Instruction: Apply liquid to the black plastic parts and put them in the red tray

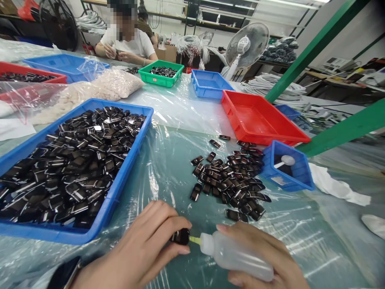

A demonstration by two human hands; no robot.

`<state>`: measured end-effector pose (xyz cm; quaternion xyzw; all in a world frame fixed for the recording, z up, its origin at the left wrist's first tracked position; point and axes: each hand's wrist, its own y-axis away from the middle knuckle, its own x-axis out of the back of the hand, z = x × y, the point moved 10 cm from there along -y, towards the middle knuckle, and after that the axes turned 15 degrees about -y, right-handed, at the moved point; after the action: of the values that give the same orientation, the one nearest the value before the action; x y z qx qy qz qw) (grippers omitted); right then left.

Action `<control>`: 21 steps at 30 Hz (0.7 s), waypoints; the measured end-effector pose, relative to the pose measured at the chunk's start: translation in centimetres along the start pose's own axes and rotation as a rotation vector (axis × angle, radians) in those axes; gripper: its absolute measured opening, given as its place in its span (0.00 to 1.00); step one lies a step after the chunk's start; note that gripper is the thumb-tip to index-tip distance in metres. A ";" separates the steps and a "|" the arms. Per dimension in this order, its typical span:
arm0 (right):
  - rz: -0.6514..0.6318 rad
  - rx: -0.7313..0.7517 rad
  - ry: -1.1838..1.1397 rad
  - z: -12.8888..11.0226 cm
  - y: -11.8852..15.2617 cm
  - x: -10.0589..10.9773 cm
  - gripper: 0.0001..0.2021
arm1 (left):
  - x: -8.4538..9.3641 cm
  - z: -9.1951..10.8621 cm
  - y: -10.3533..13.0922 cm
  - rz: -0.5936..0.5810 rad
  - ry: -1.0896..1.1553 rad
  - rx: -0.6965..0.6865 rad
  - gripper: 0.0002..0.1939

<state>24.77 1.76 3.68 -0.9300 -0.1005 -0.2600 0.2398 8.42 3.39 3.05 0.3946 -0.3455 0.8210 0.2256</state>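
Note:
My left hand (pixel 156 237) pinches a small glossy black plastic casing (pixel 181 237) between thumb and fingers, low in the middle of the head view. In my right hand (pixel 261 249) lies a translucent white squeeze bottle (pixel 237 255), tilted almost flat. Its thin yellowish nozzle (pixel 195 240) points left and meets the casing's end, or comes very close to it; which one I cannot tell. Beyond my right hand spreads a loose pile of similar black casings (pixel 222 176). Many more fill a large blue tray (pixel 120 196) left of my left hand.
A red tray (pixel 255 120) and a small blue bin (pixel 288 176) holding a white round-headed item stand at right. Green posts (pixel 319 48) rise there. Farther back are a green tray (pixel 162 78), a blue tray (pixel 210 82), a bag of pale pieces (pixel 117 82) and a seated person (pixel 129 44).

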 end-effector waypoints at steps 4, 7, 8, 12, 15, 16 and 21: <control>-0.031 -0.049 -0.048 0.3 -0.1 -0.1 0.20 | -0.1 0.0 0.0 -0.016 -0.012 -0.004 0.11; -0.044 -0.082 -0.093 0.4 0.0 -0.1 0.20 | -0.2 0.1 -0.1 -0.024 -0.014 -0.019 0.11; -0.054 -0.098 -0.109 0.5 0.0 -0.1 0.20 | -0.2 0.2 -0.1 -0.028 -0.014 -0.024 0.11; -0.069 -0.143 -0.134 0.7 -0.1 -0.1 0.19 | -0.2 0.2 -0.1 -0.006 -0.018 -0.028 0.12; -0.063 -0.135 -0.131 0.6 -0.3 0.0 0.19 | -0.2 0.2 0.0 -0.006 -0.025 -0.030 0.12; -0.062 -0.133 -0.127 0.5 -0.4 0.0 0.19 | -0.3 0.2 0.0 -0.013 -0.026 -0.032 0.12; -0.094 -0.133 -0.116 0.3 -0.6 0.0 0.19 | -0.3 0.2 0.0 -0.027 -0.030 -0.028 0.12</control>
<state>24.72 2.44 3.77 -0.9515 -0.1404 -0.2228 0.1588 8.72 3.26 2.89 0.4082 -0.3551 0.8069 0.2371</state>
